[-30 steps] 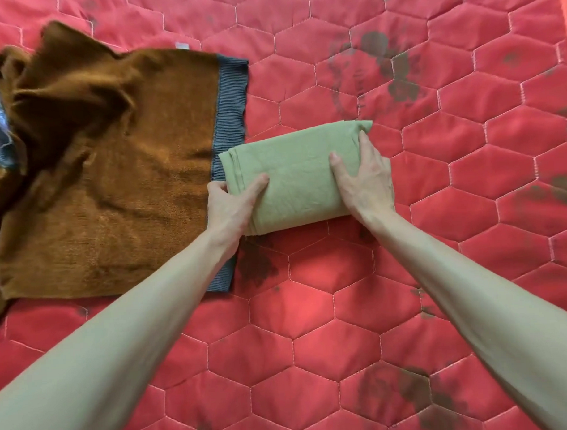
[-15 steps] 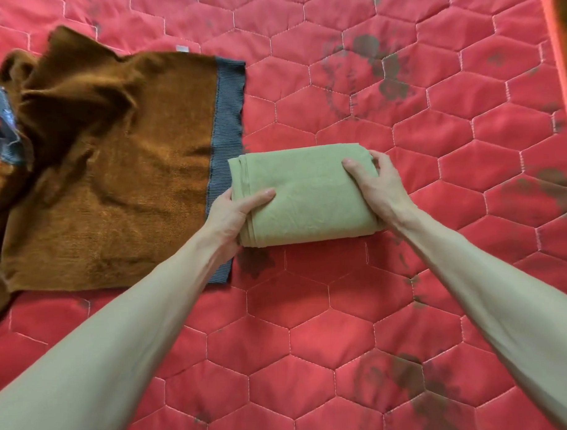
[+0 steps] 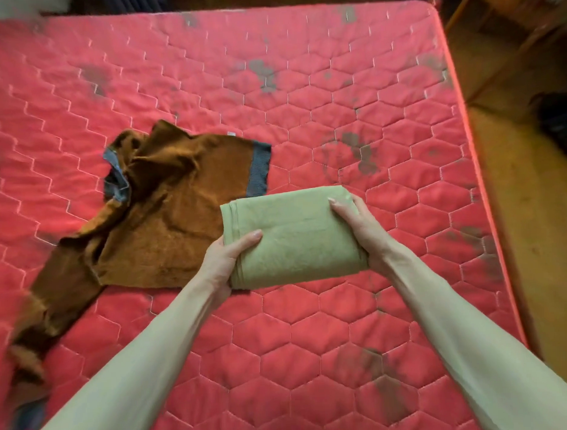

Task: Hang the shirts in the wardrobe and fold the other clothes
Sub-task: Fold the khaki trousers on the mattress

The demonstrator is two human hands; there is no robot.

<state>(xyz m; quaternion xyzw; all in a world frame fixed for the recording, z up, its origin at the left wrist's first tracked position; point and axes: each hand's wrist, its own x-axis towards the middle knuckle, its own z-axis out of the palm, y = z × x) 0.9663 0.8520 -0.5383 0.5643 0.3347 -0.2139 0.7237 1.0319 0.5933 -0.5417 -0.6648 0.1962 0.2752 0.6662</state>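
Gripping the folded green cloth (image 3: 292, 237) between them, left hand (image 3: 224, 265) clamps its left end, thumb on top; right hand (image 3: 364, 231) clamps the right end. Cloth: compact, layered rectangle. Brown sweater (image 3: 153, 216) lies crumpled left of the hands on the red mattress (image 3: 312, 342).

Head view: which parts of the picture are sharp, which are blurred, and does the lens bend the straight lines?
Head view: the folded green cloth, left hand and right hand are fairly sharp; the far-left edge and the brown sweater's sleeve smear with blur; the wide lens bows the red mattress's right edge; lighting is soft, without glare.
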